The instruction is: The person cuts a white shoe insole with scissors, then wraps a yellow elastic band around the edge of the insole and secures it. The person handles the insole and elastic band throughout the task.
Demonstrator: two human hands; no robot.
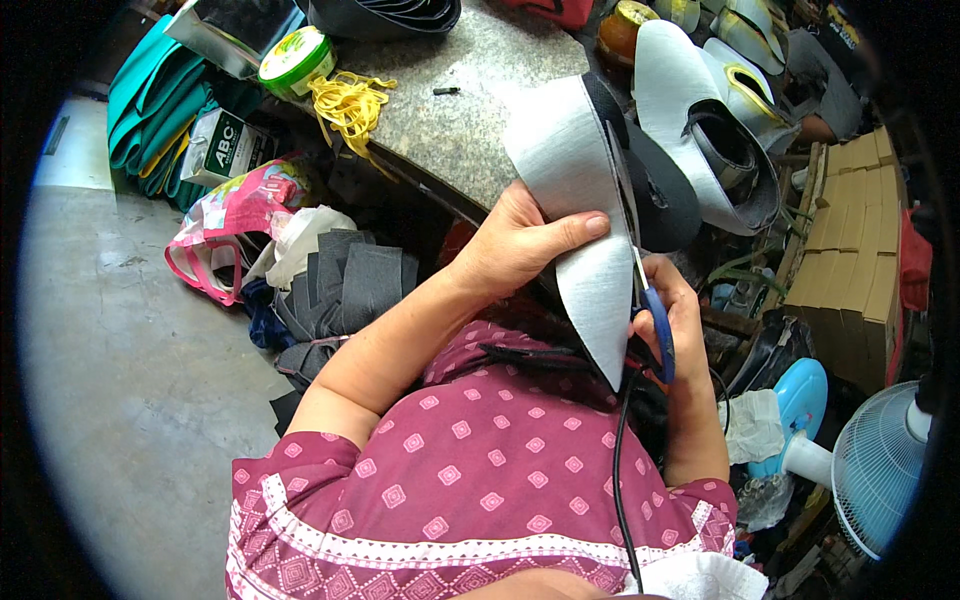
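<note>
My left hand [525, 240] grips a curved silver-grey piece with a dark edge [565, 145], which looks like a shoe upper. The thumb lies flat on its face while the other fingers go behind it. In my right hand [682, 310] is a pair of scissors with blue handles [657, 315]. Their blades point away from me along the right edge of the piece; how far they are apart cannot be made out. A rounded black part [660, 195] shows just behind the piece.
Similar silver uppers [665, 75] lie at the right of the stone worktop [470, 110]. Yellow laces [348, 105] and a round green-and-white tub [298, 62] sit at its left. Dark fabric strips [350, 285] hang at left. Brown cartons [845, 230] and a fan [885, 470] stand right.
</note>
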